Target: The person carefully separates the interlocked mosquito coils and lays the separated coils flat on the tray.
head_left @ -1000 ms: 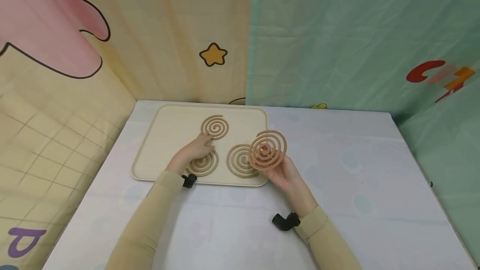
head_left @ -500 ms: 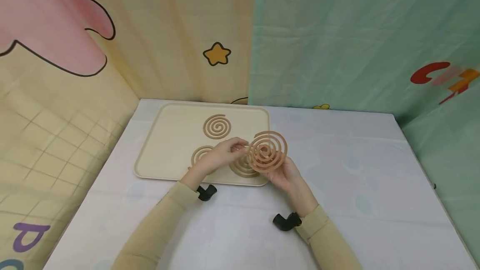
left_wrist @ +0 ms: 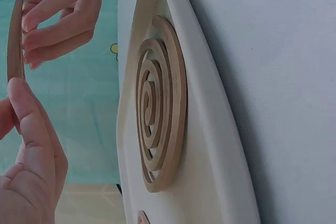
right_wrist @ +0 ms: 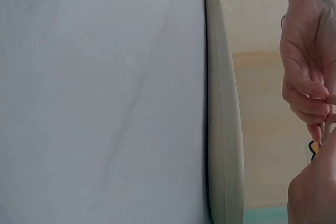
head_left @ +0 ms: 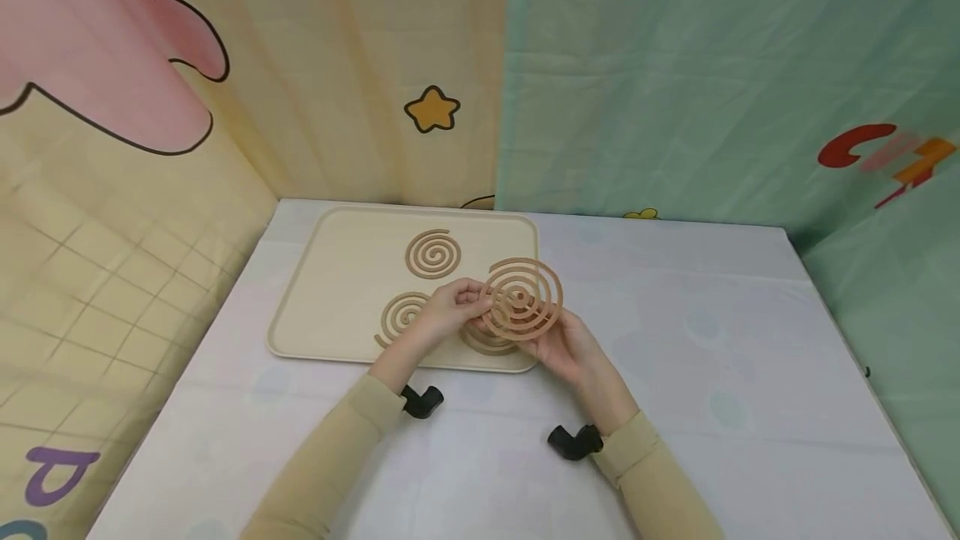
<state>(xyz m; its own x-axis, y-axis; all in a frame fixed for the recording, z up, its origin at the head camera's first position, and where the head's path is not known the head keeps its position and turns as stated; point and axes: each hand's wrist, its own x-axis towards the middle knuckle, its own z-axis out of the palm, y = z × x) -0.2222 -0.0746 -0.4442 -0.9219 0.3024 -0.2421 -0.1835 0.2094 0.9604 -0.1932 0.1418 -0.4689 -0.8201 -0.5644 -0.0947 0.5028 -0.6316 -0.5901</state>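
Observation:
A brown mosquito coil (head_left: pixel 519 298) is held up over the tray's right end, its spiral face towards the head view. My left hand (head_left: pixel 453 308) pinches its left edge between thumb and fingers. From the lower right, my right hand (head_left: pixel 564 348) grips the same coil, partly hidden behind it. Seen edge-on in the left wrist view, the held coil (left_wrist: pixel 16 40) spans both hands. Beneath it another coil (head_left: pixel 487 343) lies on the cream tray (head_left: pixel 337 273), partly covered. A third coil (head_left: pixel 397 319) lies at the tray's front, overlapped by my left hand.
Farther back on the tray is one more coil (head_left: pixel 433 254). The tray stands on the left part of a table with a white cloth (head_left: pixel 712 340). Printed curtains (head_left: pixel 652 82) hang behind the table and along its sides.
My left hand has left the coils on the tray, moved right, and taken hold of the raised coil's left edge. That coil has shifted slightly left, with my right hand still holding it.

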